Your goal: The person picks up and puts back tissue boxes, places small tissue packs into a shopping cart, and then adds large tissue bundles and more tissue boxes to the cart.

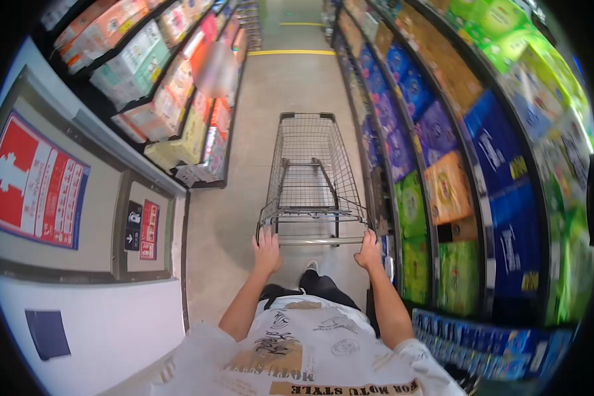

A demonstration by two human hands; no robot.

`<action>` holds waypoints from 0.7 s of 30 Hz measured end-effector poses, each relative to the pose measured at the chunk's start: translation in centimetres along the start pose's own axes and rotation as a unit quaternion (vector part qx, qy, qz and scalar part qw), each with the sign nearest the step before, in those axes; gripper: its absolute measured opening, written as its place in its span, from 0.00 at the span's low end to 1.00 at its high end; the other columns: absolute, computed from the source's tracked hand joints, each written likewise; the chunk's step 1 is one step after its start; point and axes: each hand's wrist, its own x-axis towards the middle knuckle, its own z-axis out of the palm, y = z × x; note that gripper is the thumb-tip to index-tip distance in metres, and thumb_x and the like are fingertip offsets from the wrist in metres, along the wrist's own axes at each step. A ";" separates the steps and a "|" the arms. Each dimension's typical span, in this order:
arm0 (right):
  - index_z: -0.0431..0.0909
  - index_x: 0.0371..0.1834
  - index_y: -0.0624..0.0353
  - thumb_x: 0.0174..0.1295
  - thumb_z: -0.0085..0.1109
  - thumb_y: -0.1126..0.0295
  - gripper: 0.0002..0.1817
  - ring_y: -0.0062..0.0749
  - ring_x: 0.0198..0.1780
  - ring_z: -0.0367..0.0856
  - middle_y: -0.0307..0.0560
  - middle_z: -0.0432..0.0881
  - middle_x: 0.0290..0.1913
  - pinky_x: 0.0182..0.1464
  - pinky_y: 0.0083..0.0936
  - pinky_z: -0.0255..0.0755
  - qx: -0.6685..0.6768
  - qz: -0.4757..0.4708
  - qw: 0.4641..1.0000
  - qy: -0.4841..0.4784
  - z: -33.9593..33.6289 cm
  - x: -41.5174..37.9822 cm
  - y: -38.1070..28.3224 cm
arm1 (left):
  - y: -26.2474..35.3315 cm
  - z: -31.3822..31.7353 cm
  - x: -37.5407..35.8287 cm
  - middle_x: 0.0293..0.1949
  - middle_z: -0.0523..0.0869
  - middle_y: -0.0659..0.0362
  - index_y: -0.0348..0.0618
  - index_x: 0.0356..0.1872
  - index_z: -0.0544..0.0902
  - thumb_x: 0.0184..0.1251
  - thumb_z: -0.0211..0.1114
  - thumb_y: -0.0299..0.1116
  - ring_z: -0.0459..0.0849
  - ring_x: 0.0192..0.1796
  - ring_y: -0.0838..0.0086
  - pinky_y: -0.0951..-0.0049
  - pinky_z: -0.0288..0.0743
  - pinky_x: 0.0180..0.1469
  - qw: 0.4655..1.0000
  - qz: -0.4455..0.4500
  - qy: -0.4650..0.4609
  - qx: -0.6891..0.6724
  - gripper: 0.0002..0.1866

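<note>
A wire shopping cart [315, 148] stands in the aisle straight ahead of me, and its basket holds nothing that I can see. My left hand [266, 251] is closed around the left end of the cart's handlebar [320, 241]. At the right end of the same bar, my right hand [368, 251] grips it with the thumb pointing inward. Both forearms reach forward from the sleeves of a white printed shirt [297, 336]. One shoe [312, 265] shows below the bar.
Packed shelves line the left side, with pink and white packages [171, 96]. Blue packs [498, 145], green packs [412, 198] and an orange pack [447, 187] fill the right shelves close to the cart. A wall cabinet with a red sign [36, 178] is near left. Yellow floor line [290, 52] lies ahead.
</note>
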 end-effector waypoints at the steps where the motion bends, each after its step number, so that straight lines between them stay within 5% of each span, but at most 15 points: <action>1: 0.52 0.79 0.59 0.47 0.72 0.68 0.53 0.68 0.72 0.63 0.54 0.50 0.81 0.73 0.51 0.65 0.003 -0.005 1.000 -0.006 0.4 -1.6 1.0 | 0.6 0.9 -1.4 0.78 0.61 0.44 0.38 0.70 0.69 0.50 0.72 0.35 0.49 0.83 0.47 0.34 0.40 0.79 1.000 0.005 0.001 -0.004 0.42; 6: 0.51 0.81 0.55 0.51 0.64 0.75 0.51 0.70 0.70 0.68 0.51 0.46 0.84 0.72 0.52 0.68 -0.002 0.085 0.996 -0.004 2.8 -9.8 3.6 | 1.8 -1.1 -7.0 0.76 0.65 0.47 0.40 0.74 0.67 0.49 0.72 0.32 0.53 0.82 0.50 0.34 0.41 0.79 0.987 0.099 -0.036 -0.121 0.45; 9: 0.49 0.82 0.54 0.52 0.64 0.73 0.52 0.69 0.64 0.74 0.63 0.41 0.84 0.65 0.53 0.74 -0.046 0.143 0.983 0.103 4.9 -16.8 -1.7 | 1.9 -1.3 -13.5 0.74 0.68 0.47 0.40 0.74 0.69 0.49 0.70 0.28 0.56 0.81 0.52 0.35 0.41 0.79 0.969 0.155 -0.038 -0.186 0.44; 13: 0.52 0.79 0.58 0.52 0.71 0.65 0.51 0.71 0.65 0.73 0.75 0.44 0.80 0.65 0.52 0.74 0.065 0.147 0.987 0.003 9.3 -23.6 -8.4 | 3.0 -0.1 -17.5 0.67 0.77 0.47 0.38 0.70 0.74 0.53 0.67 0.30 0.66 0.77 0.50 0.37 0.43 0.80 0.971 0.211 -0.020 -0.110 0.37; 15: 0.55 0.75 0.60 0.53 0.71 0.62 0.47 0.72 0.64 0.74 0.77 0.48 0.77 0.66 0.53 0.73 -0.006 0.179 0.982 -0.065 10.0 -24.9 -7.8 | 3.2 0.2 -19.5 0.64 0.80 0.47 0.38 0.69 0.75 0.57 0.65 0.31 0.69 0.75 0.52 0.38 0.42 0.81 0.963 0.252 -0.039 -0.083 0.34; 16: 0.57 0.73 0.60 0.54 0.71 0.60 0.45 0.73 0.64 0.75 0.79 0.49 0.76 0.67 0.53 0.72 -0.035 0.193 0.975 -0.100 10.3 -25.4 -6.9 | 3.7 -0.4 -19.7 0.55 0.86 0.44 0.40 0.66 0.78 0.64 0.64 0.35 0.81 0.65 0.55 0.41 0.57 0.76 0.954 0.284 -0.083 -0.057 0.28; 19: 0.62 0.66 0.67 0.55 0.69 0.56 0.41 0.75 0.64 0.75 0.84 0.49 0.75 0.71 0.48 0.70 0.027 0.212 0.961 -0.177 10.1 -28.3 -3.9 | 5.1 0.0 -18.9 0.48 0.89 0.42 0.45 0.62 0.83 0.65 0.65 0.37 0.87 0.55 0.54 0.48 0.74 0.64 0.896 0.318 -0.309 -0.038 0.23; 20: 0.62 0.69 0.66 0.54 0.69 0.56 0.43 0.75 0.64 0.76 0.81 0.52 0.74 0.69 0.47 0.72 0.033 0.222 0.957 -0.183 10.5 -29.2 -2.7 | 4.9 0.9 -19.2 0.42 0.89 0.43 0.48 0.56 0.87 0.68 0.66 0.41 0.88 0.48 0.49 0.50 0.80 0.52 0.880 0.356 -0.304 -0.077 0.18; 21: 0.62 0.70 0.66 0.54 0.69 0.56 0.43 0.75 0.64 0.75 0.80 0.53 0.74 0.69 0.48 0.71 0.044 0.236 0.954 -0.179 10.8 -30.0 -1.8 | 5.2 1.2 -19.5 0.43 0.89 0.44 0.49 0.56 0.86 0.68 0.67 0.42 0.88 0.49 0.49 0.51 0.80 0.52 0.868 0.370 -0.316 -0.103 0.18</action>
